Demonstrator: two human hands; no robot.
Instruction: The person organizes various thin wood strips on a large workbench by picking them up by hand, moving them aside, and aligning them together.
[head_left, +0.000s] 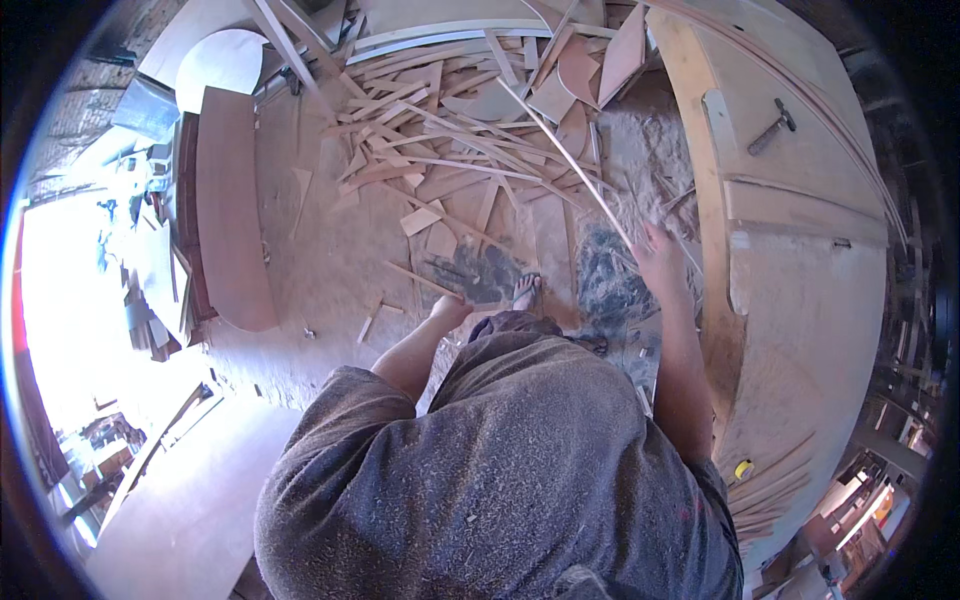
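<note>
A long, thin wooden strip (564, 159) slants up and to the left from my right hand (661, 261), which grips it at its near end. My left hand (451, 309) is closed around the end of a shorter thin wooden strip (420, 280), low in front of my body. Beyond both strips, a heap of wooden offcuts (457, 150) covers the floor. My foot in a flip-flop (526, 291) shows between the two hands.
On my right stands a workbench (810, 315) with a claw hammer (772, 127), a yellow tape measure (743, 469) and several thin strips (772, 487). A curved-end wooden panel (232, 217) stands at left. Sawdust (637, 142) lies along the bench's foot.
</note>
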